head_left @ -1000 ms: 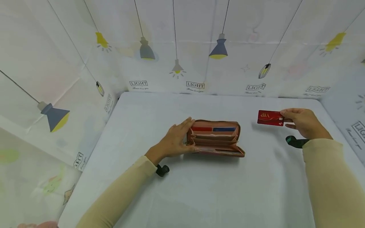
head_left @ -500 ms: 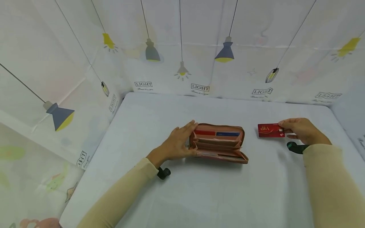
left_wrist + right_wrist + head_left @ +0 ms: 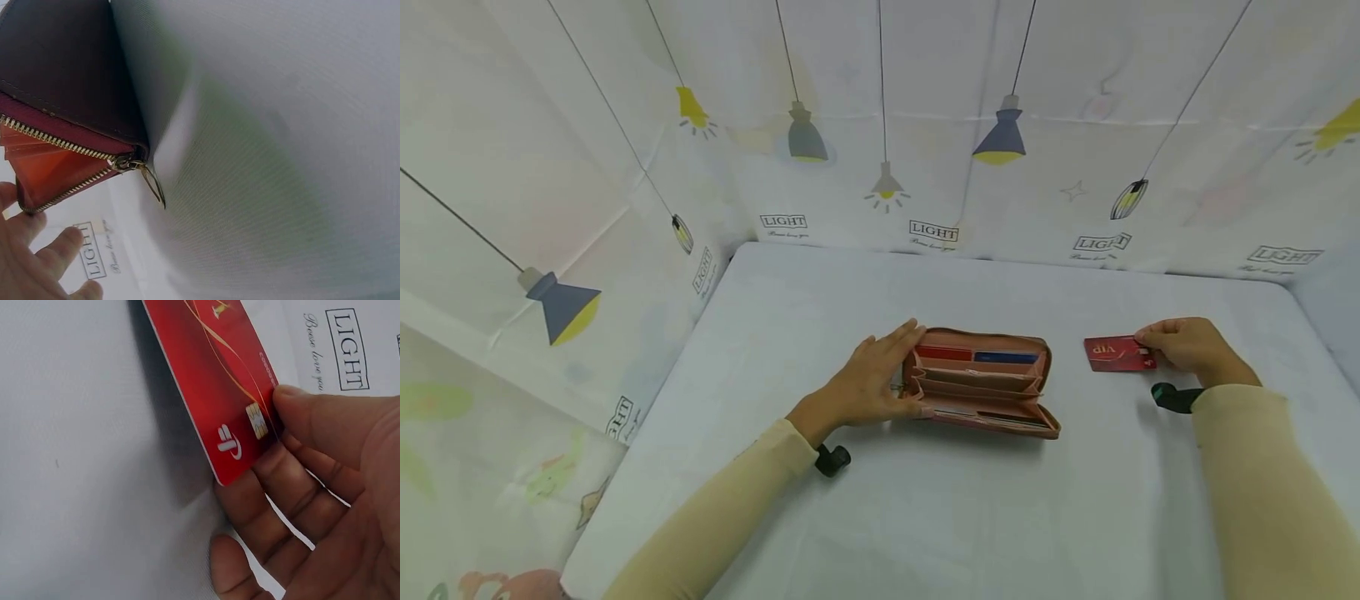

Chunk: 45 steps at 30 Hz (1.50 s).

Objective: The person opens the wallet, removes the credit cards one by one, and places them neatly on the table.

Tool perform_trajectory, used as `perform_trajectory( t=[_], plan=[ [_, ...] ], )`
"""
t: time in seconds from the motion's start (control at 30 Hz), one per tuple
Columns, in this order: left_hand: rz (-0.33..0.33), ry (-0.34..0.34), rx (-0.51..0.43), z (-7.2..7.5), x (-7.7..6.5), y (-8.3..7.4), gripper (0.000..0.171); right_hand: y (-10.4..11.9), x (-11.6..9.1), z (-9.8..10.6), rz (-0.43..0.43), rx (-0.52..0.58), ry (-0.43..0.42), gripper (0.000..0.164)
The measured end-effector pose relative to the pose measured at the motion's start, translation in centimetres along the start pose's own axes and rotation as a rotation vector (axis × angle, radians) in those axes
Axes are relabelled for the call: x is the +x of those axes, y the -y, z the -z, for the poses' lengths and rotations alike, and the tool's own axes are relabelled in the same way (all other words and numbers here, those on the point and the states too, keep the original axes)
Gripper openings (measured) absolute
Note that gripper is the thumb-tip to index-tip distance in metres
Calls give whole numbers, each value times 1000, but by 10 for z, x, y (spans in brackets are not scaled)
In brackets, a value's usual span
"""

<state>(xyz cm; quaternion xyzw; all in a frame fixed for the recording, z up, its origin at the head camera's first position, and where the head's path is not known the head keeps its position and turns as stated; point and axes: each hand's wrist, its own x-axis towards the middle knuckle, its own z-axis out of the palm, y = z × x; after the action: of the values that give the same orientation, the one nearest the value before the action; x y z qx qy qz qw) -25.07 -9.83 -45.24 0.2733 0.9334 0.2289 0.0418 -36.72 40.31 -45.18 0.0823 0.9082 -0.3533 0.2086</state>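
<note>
A brown zip-around wallet (image 3: 981,377) stands spread open on the table, its pleated inner pockets facing up. A red card (image 3: 945,353) and a blue card (image 3: 1006,358) show in its rear slots. My left hand (image 3: 874,379) holds the wallet's left end, thumb on the front flap and fingers at the rear one. In the left wrist view, the zipper pull (image 3: 150,181) hangs from the wallet's corner. To the right of the wallet, my right hand (image 3: 1197,346) pinches a red VIP card (image 3: 1112,353) by its right end. That card's chip (image 3: 256,421) faces up in the right wrist view.
White cloth covers the table (image 3: 925,517). Behind it rises a backdrop (image 3: 925,125) printed with lamps and the word LIGHT. A dark camera mount (image 3: 832,460) sits at the left wrist, and another mount (image 3: 1174,397) at the right.
My right hand has lowered the red VIP card toward the table and brought it slightly nearer the wallet. My left hand keeps its hold on the wallet. The head view has shifted a little.
</note>
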Motion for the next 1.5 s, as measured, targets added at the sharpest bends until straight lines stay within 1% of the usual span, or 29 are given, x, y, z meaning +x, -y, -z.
perform_trajectory(
  t=[0.1,0.23,0.53,0.77,0.87,0.93,1.0,1.1,1.2,1.3,1.33,1.4,1.47,1.5],
  plan=[
    [-8,8,1,-1,0,-3,116,-4,-3,-2,-14,-26,-39,60],
    [-19,11,5,-2,1,-6,117,-8,-7,-3,-15,-66,-68,56],
    [-43,16,24,-3,4,-11,116,-14,-17,-5,-35,-124,-117,59],
    [-47,20,27,-7,7,-12,115,-18,-26,-8,5,-142,-183,42],
    [-49,25,14,-7,8,-14,114,-18,-28,-10,12,-165,-206,46],
    [-46,30,-1,-6,8,-14,114,-13,-29,-12,22,-182,-223,49],
    [-35,32,-11,-5,7,-13,115,-2,-32,-15,61,-195,-239,51],
    [-21,26,-10,-4,7,-9,116,28,-41,-24,159,-207,-247,52],
    [-16,13,-6,-3,7,-6,115,68,-57,-37,313,-218,-268,46],
    [-10,11,-19,-1,5,-4,115,104,-76,-56,505,-236,-288,29],
    [-8,12,-27,0,5,-4,115,114,-82,-63,567,-243,-279,23],
    [-5,12,-39,1,4,-3,115,129,-92,-75,672,-268,-233,14],
    [-5,10,-49,1,3,-2,115,140,-99,-85,726,-307,-172,10],
    [-6,8,-54,1,3,-2,115,143,-101,-89,730,-329,-141,10]
  ],
)
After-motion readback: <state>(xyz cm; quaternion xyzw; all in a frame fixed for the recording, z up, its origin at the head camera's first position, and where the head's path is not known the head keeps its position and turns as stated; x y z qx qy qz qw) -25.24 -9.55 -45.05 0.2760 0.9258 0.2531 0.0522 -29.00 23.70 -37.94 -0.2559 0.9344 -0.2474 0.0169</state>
